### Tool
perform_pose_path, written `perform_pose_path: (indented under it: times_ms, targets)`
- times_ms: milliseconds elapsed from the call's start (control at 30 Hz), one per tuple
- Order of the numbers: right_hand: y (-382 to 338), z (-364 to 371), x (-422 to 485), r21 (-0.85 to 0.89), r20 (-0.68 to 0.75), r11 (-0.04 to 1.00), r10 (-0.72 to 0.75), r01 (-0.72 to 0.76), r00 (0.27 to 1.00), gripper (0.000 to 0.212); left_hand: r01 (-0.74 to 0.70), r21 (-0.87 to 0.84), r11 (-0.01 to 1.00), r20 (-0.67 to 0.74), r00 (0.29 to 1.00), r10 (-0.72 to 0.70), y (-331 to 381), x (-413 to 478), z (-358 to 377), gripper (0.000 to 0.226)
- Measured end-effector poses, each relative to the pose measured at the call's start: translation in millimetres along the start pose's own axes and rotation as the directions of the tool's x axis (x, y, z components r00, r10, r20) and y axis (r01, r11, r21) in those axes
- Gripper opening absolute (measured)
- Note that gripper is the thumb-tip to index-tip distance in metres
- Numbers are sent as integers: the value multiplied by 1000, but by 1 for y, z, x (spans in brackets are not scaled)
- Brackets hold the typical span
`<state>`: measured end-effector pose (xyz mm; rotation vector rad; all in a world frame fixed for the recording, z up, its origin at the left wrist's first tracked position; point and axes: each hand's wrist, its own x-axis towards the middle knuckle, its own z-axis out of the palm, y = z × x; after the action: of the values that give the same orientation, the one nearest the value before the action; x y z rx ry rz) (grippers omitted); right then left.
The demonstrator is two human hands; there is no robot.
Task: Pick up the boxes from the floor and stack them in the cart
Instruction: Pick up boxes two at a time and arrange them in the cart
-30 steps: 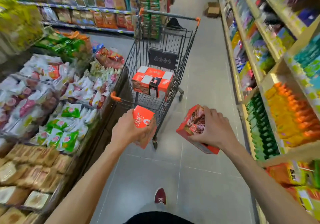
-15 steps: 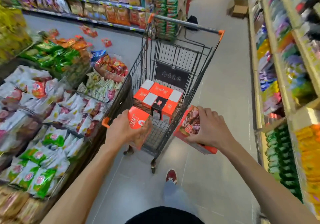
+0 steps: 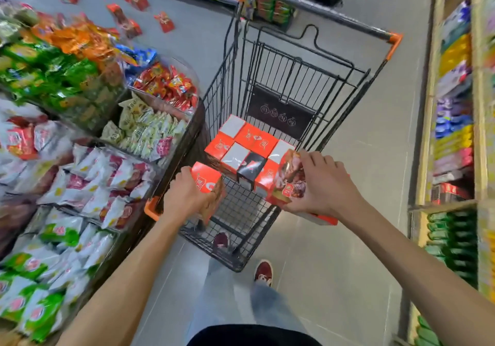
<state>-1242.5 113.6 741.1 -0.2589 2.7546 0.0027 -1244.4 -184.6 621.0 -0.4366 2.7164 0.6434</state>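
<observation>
Two orange cardboard boxes are held over the near end of a black wire shopping cart (image 3: 292, 78). The first orange box with white lettering (image 3: 205, 178) is gripped by the left hand (image 3: 187, 198), whose fingers are wrapped around its near side, just above the cart's near left rim. The second orange box with a printed food picture (image 3: 290, 182) is clasped by the right hand (image 3: 321, 185), thumb on top and fingers curled beneath, and is tilted at the cart's right rim, touching or nearly touching the boxes already loaded.

Inside the basket, a tight block of orange, white and black box tops (image 3: 246, 146) is seen standing against the far panel, next to a dark plate with round symbols (image 3: 280, 112). The cart's grey handle bar with orange end caps (image 3: 321, 11) lies at the far end.

More small red-orange boxes (image 3: 134, 0) are scattered on the grey tiled floor (image 3: 334, 278) far to the left, well apart from the cart. Open bins of bagged snacks (image 3: 80, 171) are ranged along the left, and wooden shelves of coloured packets (image 3: 455, 104) along the right. A dark red shoe (image 3: 263, 273) is planted on the floor just behind the cart.
</observation>
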Motion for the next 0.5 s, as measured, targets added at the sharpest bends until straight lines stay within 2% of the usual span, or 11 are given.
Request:
perform_pose_path:
  times_ms: [167,267,500]
  targets:
    - [-13,-1,43,-44,64,998,51,-48,997,130,11,72,997,64,998,-16,-7,84,26,84]
    - [-21,-1,71,-65,101,995,88,-82,991,132,-20,89,996,52,999,16,-18,128,53,79]
    - [-32,6,125,-83,158,993,94,-82,983,134,-9,163,987,140,990,-14,-47,189,104,84]
